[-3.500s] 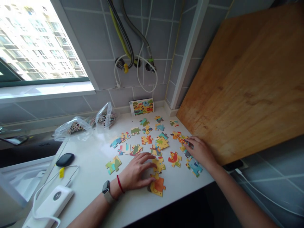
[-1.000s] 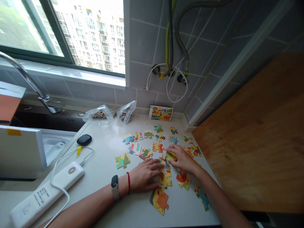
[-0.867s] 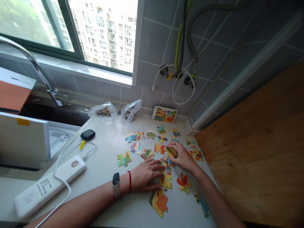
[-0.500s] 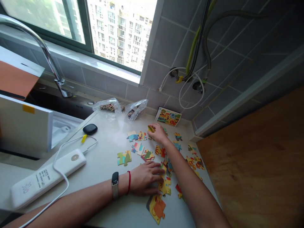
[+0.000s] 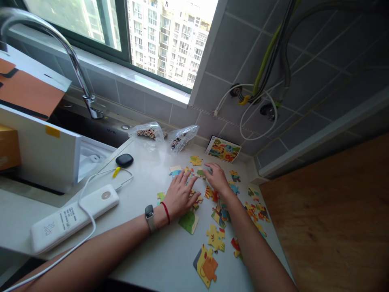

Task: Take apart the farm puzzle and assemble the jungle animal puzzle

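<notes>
Spread fingers of my left hand (image 5: pixel 181 194) lie over several jigsaw pieces, partly covering them. A green corner piece (image 5: pixel 189 221) shows just below that palm. My right hand (image 5: pixel 217 178) is farther back, its thumb and fingertips apart beside a green piece (image 5: pixel 200 173); whether they touch it is unclear. Behind the hands lies a yellow-green piece (image 5: pixel 196 160). A red-and-yellow piece (image 5: pixel 211 193) is below my right hand. Nearer the front are a yellow piece (image 5: pixel 216 237) and an orange-and-yellow piece (image 5: pixel 206 265). The picture card (image 5: pixel 223 149) leans against the wall.
Two clear plastic bags (image 5: pixel 182 138) sit by the wall. At left are a black oval case (image 5: pixel 124 160), a white power bank (image 5: pixel 75 217) with a cable, a white box (image 5: pixel 39 150) and the sink (image 5: pixel 69 123). More pieces (image 5: pixel 257 211) lie near the right edge.
My left hand has moved away from the front pieces, up and left, over other pieces. My right hand has let go of the yellow-green piece, which now lies at the back. The view has shifted slightly.
</notes>
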`<control>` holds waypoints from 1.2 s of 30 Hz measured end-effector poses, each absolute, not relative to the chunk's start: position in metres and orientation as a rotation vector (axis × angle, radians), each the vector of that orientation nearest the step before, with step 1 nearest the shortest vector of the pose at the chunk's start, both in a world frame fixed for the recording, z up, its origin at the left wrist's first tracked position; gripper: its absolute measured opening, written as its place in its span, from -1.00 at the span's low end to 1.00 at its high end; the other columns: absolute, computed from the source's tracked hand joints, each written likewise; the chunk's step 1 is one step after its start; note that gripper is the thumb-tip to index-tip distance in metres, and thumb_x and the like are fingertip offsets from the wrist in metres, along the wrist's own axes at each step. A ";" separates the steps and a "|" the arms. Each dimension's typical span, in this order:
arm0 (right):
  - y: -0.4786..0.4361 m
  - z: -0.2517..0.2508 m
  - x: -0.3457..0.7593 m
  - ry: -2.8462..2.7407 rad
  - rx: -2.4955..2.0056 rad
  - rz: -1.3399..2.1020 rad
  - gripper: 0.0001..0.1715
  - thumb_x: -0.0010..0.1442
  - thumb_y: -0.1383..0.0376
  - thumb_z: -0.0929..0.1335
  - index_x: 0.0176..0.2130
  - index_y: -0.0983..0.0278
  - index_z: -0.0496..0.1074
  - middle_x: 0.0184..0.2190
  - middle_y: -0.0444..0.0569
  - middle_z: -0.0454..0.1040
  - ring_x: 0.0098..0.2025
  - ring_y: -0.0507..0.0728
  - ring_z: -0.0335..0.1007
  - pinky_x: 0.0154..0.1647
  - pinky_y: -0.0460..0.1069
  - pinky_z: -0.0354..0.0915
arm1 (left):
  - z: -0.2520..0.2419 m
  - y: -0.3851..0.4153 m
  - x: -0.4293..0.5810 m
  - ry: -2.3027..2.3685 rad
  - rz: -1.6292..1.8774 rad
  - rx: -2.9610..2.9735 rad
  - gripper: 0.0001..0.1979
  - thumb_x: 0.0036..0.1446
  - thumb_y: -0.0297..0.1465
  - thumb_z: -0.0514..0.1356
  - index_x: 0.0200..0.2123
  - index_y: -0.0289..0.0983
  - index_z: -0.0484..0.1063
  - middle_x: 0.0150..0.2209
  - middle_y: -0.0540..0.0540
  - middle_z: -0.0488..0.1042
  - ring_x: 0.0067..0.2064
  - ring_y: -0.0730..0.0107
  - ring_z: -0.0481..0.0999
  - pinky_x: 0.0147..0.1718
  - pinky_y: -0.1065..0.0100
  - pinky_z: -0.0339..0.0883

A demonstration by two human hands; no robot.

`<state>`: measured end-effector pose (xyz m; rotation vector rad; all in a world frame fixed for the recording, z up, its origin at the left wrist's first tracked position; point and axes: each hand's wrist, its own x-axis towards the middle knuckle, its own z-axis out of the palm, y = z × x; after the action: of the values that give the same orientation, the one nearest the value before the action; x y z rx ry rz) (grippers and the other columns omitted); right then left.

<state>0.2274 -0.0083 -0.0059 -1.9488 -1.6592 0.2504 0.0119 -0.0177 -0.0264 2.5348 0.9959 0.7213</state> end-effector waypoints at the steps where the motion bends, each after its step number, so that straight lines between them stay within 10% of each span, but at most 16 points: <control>1: -0.024 -0.002 0.230 -1.672 -1.954 0.262 -0.62 0.23 0.22 0.40 0.01 0.29 0.60 0.03 0.14 0.60 0.11 0.28 0.50 0.24 0.15 0.32 | -0.029 -0.014 0.011 1.072 0.655 2.526 -0.39 0.34 -0.12 0.17 0.34 -0.27 0.28 0.41 -0.36 0.21 0.40 -0.30 0.19 0.29 -0.22 0.17; 9: -0.136 0.026 0.246 -1.728 -2.288 0.314 -0.58 0.23 0.18 0.42 0.07 0.20 0.56 0.04 0.08 0.56 0.05 0.29 0.52 0.09 0.12 0.39 | -0.038 -0.010 0.010 1.254 0.432 2.545 -0.23 0.32 -0.03 0.16 0.45 -0.31 0.13 0.47 -0.43 0.06 0.46 -0.52 -0.03 0.33 -0.38 -0.07; 16: -0.172 0.022 0.252 -1.652 -2.481 0.323 -0.20 0.03 0.08 0.55 0.22 0.20 0.46 0.12 0.13 0.50 0.16 0.40 0.46 0.17 0.20 0.35 | -0.037 -0.018 0.010 0.410 0.428 2.738 -0.41 0.37 -0.01 0.12 0.33 -0.16 0.34 0.48 -0.21 0.10 0.50 -0.28 -0.04 0.39 -0.24 -0.04; 36: -0.229 -0.009 0.241 -1.494 -2.368 0.202 -0.55 0.21 0.25 0.31 0.02 0.18 0.64 0.01 0.08 0.52 0.01 0.27 0.53 0.13 0.13 0.44 | -0.038 -0.029 0.008 0.175 0.338 2.736 -0.38 0.35 0.05 0.13 0.31 -0.17 0.38 0.42 -0.30 0.23 0.43 -0.27 0.18 0.35 -0.25 0.04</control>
<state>0.2411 -0.2291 -0.0090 -2.3680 -1.4941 0.2022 0.0077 -0.0290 -0.0383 2.7363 0.1753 0.3385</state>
